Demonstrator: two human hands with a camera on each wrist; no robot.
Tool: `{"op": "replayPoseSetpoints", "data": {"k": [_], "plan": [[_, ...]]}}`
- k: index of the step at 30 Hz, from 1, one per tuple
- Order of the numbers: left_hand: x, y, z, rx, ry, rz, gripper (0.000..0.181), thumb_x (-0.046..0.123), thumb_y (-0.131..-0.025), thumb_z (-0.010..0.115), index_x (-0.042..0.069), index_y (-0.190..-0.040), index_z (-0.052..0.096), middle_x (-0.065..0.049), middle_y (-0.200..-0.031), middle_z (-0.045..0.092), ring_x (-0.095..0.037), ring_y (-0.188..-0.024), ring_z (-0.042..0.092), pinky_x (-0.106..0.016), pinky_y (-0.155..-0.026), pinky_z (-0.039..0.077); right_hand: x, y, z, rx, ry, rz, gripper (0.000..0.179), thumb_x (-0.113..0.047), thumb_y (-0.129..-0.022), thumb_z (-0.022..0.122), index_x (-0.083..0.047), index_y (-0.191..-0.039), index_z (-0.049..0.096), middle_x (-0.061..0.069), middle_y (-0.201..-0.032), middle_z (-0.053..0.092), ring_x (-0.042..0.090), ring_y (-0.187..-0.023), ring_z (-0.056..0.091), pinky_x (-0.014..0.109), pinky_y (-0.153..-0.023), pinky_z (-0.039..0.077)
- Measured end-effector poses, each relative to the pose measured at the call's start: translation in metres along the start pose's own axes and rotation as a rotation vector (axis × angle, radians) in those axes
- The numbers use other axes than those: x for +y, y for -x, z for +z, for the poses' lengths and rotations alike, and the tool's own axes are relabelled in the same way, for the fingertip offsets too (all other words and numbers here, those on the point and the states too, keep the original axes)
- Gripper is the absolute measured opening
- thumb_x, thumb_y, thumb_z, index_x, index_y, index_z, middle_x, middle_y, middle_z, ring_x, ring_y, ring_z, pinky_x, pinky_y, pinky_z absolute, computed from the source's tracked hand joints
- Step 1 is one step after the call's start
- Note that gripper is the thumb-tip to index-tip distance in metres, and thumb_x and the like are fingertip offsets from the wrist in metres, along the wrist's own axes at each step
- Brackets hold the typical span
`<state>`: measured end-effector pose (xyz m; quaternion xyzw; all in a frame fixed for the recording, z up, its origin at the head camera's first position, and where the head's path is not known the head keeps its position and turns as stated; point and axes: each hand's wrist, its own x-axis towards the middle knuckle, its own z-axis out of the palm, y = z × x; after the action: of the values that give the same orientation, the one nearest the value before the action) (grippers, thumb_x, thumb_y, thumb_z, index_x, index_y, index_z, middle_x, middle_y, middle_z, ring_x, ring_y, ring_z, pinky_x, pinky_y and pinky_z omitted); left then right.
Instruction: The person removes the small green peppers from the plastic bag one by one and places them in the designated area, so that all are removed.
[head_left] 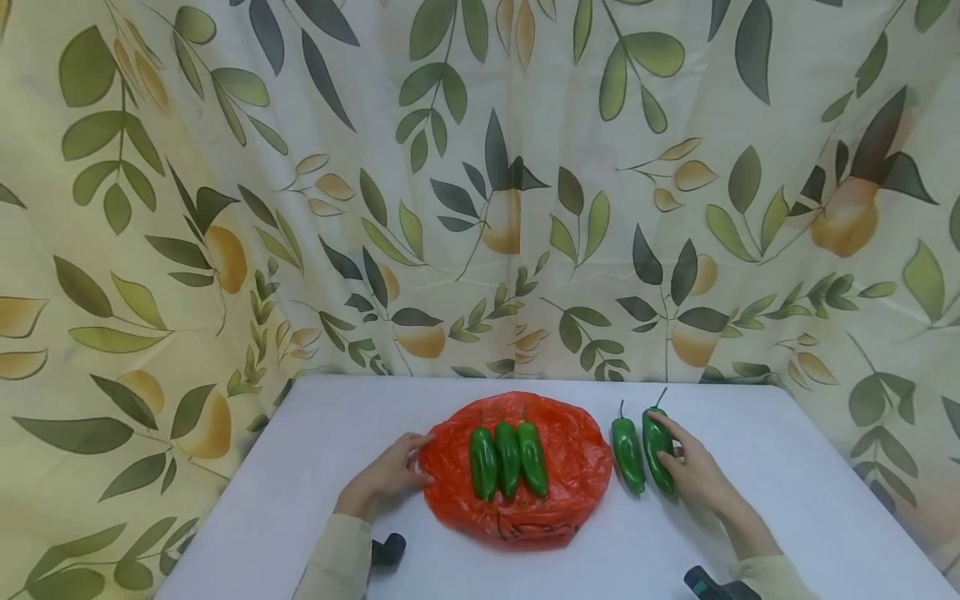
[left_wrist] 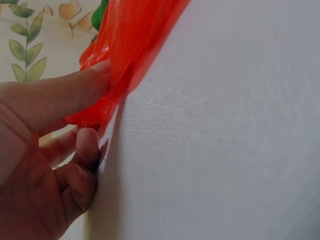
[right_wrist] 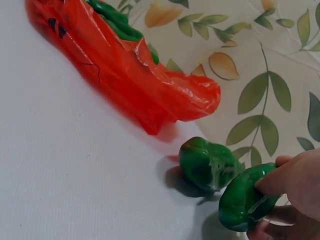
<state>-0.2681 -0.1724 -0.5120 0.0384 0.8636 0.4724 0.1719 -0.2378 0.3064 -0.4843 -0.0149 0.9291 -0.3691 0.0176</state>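
Observation:
A red plastic bag (head_left: pixel 577 450) lies spread on the table, with three green chili peppers (head_left: pixel 508 460) side by side on top. My left hand (head_left: pixel 390 468) is at the bag's left edge, pinching it between thumb (left_wrist: pixel 85 90) and fingers in the left wrist view. Right of the bag, my right hand (head_left: pixel 693 473) grips a glossy green chili pepper (right_wrist: pixel 240 205) by its sides, stem pointing away from me. Between that pepper and the bag lies another green chili pepper (head_left: pixel 627 457), close to the bag's right edge.
The white table (head_left: pixel 300 433) ends at the back against a leaf-and-fruit patterned curtain (head_left: pixel 480 208), which also hangs along both sides. A dark wrist device (head_left: pixel 388 550) shows by the left sleeve, and another (head_left: pixel 716 583) by the right.

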Motion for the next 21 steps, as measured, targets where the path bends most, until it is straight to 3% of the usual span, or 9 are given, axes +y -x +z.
{"op": "replayPoseSetpoints", "data": {"k": [4,9,16,21], "plan": [[0.001,-0.001,0.0,0.003,-0.022,-0.004,0.066,0.019,-0.083,0.081,0.028,-0.143,0.055,-0.003,-0.144,0.052,-0.038,-0.142,0.04,-0.068,-0.11,0.04,0.002,0.001,0.002,-0.004,0.014,-0.01,0.064,0.0,-0.1,0.048,-0.007,-0.159,0.024,0.04,-0.152,0.028,0.054,-0.119,0.052,0.056,-0.088,0.057],[0.002,0.0,0.0,0.0,-0.026,-0.012,0.064,0.017,-0.083,0.08,0.027,-0.142,0.056,-0.004,-0.143,0.052,-0.037,-0.14,0.041,-0.068,-0.11,0.04,0.003,0.001,0.004,-0.028,0.031,-0.016,0.064,0.001,-0.099,0.048,-0.005,-0.158,0.024,0.042,-0.154,0.024,0.064,-0.132,0.039,0.071,-0.1,0.047],[0.003,-0.001,-0.001,-0.003,-0.043,-0.013,0.066,0.018,-0.084,0.08,0.028,-0.144,0.055,-0.003,-0.141,0.053,-0.035,-0.137,0.044,-0.066,-0.109,0.043,0.01,-0.001,0.006,-0.03,0.053,-0.02,0.064,-0.002,-0.099,0.051,-0.006,-0.158,0.026,0.042,-0.154,0.024,0.065,-0.132,0.038,0.071,-0.098,0.047],[0.002,-0.002,-0.001,-0.008,-0.039,-0.019,0.066,0.018,-0.083,0.08,0.029,-0.144,0.056,-0.003,-0.141,0.053,-0.036,-0.138,0.043,-0.067,-0.109,0.043,0.015,-0.003,0.007,0.006,0.071,-0.071,0.062,-0.003,-0.097,0.056,-0.004,-0.155,0.034,0.044,-0.15,0.029,0.067,-0.133,0.033,0.076,-0.1,0.038]]}}
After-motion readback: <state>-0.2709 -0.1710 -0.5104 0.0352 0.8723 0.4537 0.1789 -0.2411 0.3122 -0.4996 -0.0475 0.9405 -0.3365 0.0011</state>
